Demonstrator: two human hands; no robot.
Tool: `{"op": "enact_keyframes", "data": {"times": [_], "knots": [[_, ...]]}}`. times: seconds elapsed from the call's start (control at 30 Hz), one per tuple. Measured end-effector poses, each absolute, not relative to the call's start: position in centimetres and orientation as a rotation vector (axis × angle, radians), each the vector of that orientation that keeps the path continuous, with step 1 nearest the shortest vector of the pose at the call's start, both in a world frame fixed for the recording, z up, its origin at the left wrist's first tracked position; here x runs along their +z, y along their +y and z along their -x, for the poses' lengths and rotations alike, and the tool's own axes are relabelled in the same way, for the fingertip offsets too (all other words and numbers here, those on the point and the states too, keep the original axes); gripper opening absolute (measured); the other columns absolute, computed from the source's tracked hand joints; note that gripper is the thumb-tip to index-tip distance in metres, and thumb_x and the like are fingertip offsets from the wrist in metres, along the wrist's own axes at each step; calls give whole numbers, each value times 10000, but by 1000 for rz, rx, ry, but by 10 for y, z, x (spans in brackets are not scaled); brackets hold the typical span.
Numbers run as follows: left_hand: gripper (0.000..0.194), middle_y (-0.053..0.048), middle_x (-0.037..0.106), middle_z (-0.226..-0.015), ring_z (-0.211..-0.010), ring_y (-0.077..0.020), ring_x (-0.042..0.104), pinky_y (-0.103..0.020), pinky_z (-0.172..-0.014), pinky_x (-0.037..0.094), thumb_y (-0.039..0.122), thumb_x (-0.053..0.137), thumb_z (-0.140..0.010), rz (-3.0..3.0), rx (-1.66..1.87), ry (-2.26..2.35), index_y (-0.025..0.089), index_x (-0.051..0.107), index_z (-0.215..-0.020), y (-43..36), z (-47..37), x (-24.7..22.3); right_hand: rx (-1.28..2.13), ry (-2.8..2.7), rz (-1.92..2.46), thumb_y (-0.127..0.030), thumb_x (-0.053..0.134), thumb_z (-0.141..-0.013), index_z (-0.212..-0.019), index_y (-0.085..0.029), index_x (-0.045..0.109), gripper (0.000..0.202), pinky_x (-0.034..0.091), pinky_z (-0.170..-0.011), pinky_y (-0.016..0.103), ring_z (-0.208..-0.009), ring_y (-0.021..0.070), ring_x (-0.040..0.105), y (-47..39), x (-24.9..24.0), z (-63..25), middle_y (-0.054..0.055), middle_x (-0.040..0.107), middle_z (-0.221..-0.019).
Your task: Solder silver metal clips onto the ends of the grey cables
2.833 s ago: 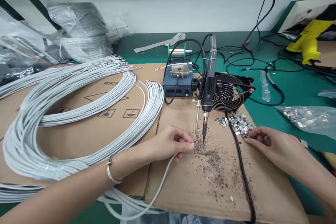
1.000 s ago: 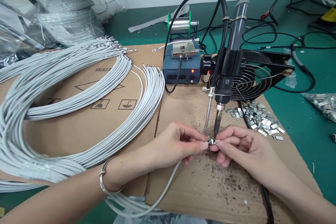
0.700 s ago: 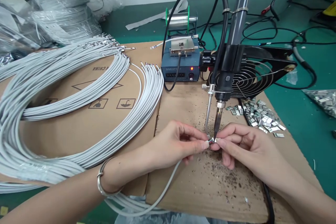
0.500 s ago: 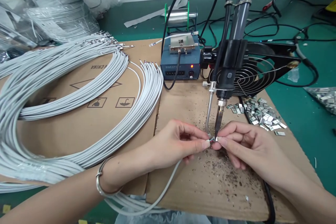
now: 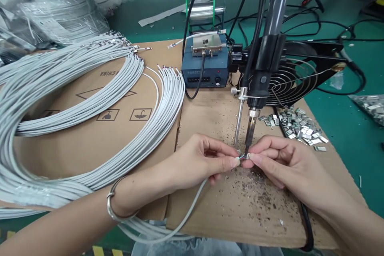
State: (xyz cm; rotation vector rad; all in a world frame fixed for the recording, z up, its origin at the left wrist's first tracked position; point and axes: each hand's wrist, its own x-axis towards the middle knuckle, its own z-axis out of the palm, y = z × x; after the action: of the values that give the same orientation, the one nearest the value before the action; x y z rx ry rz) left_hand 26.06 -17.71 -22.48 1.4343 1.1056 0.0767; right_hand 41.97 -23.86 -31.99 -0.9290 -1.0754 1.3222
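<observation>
Your left hand (image 5: 201, 162) pinches the grey cable (image 5: 187, 214) end while your right hand (image 5: 277, 160) pinches a small metal clip (image 5: 243, 156) against it — both sets of fingers closed, meeting under the fixed soldering iron tip (image 5: 248, 144). Spare clips (image 5: 295, 126) lie at two o'clock, coiled cables (image 5: 90, 128) at nine, on the cardboard-covered tabletop (image 5: 210, 120).

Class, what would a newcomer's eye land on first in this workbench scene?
At centre, the left hand and right hand pinch a cable end and a small metal clip under the tip of an upright soldering iron. Big loops of grey cables fill the cardboard on the left.
</observation>
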Motion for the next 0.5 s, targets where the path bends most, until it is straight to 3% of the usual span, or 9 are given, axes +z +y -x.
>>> {"op": "enact_keyframes", "data": {"times": [0.5], "knots": [[167,21,518,-530,-443,-65,455,-155,-406,415,217,657,-725,-1497,39,1151,73,652,-807,-175,-262,-225,1289,-1055,966,-292,607,-795,-791,-148,620,145,271,-334,142,-367,35,362,-241,-320,-415,53,640,-648]]}}
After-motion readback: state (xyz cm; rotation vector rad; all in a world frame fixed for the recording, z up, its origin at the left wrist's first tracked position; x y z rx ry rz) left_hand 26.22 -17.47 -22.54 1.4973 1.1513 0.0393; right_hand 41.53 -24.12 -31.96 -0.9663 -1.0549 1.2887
